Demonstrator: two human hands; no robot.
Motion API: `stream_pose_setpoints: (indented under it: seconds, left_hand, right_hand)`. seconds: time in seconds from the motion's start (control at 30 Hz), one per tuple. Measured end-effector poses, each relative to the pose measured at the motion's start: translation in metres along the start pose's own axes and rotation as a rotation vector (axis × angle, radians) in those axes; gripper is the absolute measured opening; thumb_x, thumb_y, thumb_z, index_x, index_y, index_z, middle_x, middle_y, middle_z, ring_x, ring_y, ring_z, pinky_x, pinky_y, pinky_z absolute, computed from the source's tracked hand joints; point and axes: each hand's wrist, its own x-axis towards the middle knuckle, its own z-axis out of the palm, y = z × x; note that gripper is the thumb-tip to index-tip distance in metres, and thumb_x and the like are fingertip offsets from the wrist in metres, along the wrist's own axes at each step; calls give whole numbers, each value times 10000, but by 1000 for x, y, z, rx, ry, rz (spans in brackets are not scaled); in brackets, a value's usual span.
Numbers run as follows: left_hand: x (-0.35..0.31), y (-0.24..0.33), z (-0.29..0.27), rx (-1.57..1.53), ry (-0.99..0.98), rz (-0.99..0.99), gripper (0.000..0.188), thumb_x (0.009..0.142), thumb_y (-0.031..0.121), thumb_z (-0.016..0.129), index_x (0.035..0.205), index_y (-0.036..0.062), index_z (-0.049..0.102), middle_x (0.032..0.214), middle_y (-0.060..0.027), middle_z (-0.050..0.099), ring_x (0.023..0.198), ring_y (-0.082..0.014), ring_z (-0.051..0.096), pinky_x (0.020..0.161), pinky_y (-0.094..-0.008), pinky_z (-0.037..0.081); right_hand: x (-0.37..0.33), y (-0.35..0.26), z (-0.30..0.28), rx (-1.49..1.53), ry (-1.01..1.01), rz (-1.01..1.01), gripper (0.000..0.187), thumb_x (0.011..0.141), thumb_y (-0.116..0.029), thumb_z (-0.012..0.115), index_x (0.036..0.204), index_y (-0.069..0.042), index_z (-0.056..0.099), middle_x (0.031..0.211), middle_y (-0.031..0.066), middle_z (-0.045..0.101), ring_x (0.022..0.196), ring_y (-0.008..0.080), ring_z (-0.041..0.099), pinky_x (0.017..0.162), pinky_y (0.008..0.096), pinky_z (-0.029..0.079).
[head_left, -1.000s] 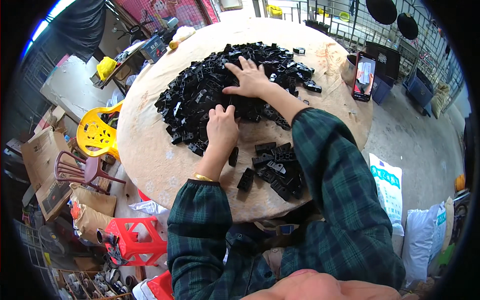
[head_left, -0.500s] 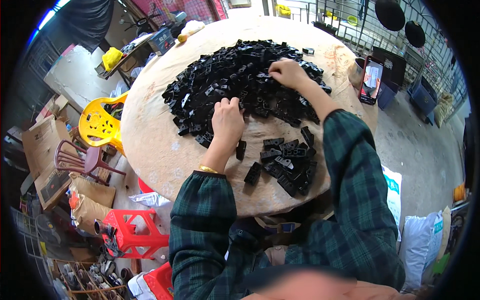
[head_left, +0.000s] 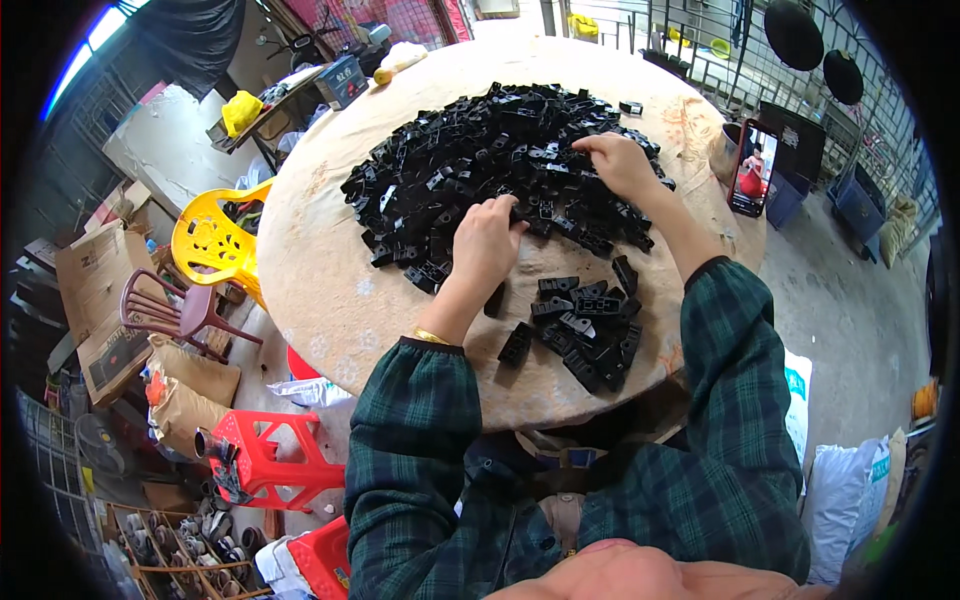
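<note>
A broad heap of small black plastic parts (head_left: 440,165) covers the far middle of the round table. My left hand (head_left: 485,242) is at the near edge of the heap, fingers curled, with a black plastic part (head_left: 518,214) between thumb and fingertips. Farther right, my right hand (head_left: 622,165) reaches over the heap with its fingertips pinched together; what they hold is too small to tell. Nearer to me lies a smaller group of longer black pieces (head_left: 592,325). One black piece (head_left: 515,344) sits just left of that group.
A cream cloth covers the round table (head_left: 320,290). At its right edge a phone (head_left: 752,170) stands upright beside a metal container (head_left: 724,150). A yellow chair (head_left: 215,240), a maroon chair (head_left: 190,312) and a red stool (head_left: 280,455) stand to the left.
My left hand has shifted right along the heap's near edge, and its thumb shows now. My right hand has moved slightly right. The whole view has shifted a little.
</note>
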Motion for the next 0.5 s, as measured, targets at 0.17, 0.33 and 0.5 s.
stream_pose_setpoints:
  seconds: [0.17, 0.33, 0.5]
  left_hand:
    - [-2, 4, 0, -12, -33, 81, 262, 764, 123, 655, 999, 21, 600, 929, -134, 580, 898, -312, 551, 806, -368, 458]
    - [-1, 0, 5, -77, 13, 118, 232, 758, 111, 659, 974, 33, 624, 940, -125, 556, 904, -314, 544, 806, -367, 456]
    - [3, -9, 7, -297, 133, -48, 233, 782, 79, 630, 1001, 1, 614, 930, -150, 570, 828, -343, 562, 759, -373, 464]
  right_hand:
    - [22, -25, 35, -500, -31, 64, 267, 810, -311, 596, 998, -143, 682, 955, 112, 611, 1032, 291, 549, 843, 437, 459]
    - [43, -26, 55, -469, -262, 260, 282, 781, -299, 636, 1003, -128, 671, 1185, 122, 548, 1112, 303, 514, 907, 497, 407]
    - [27, -22, 49, -231, 75, -38, 195, 740, -223, 653, 854, -66, 673, 1155, 144, 567, 1049, 334, 548, 853, 418, 460]
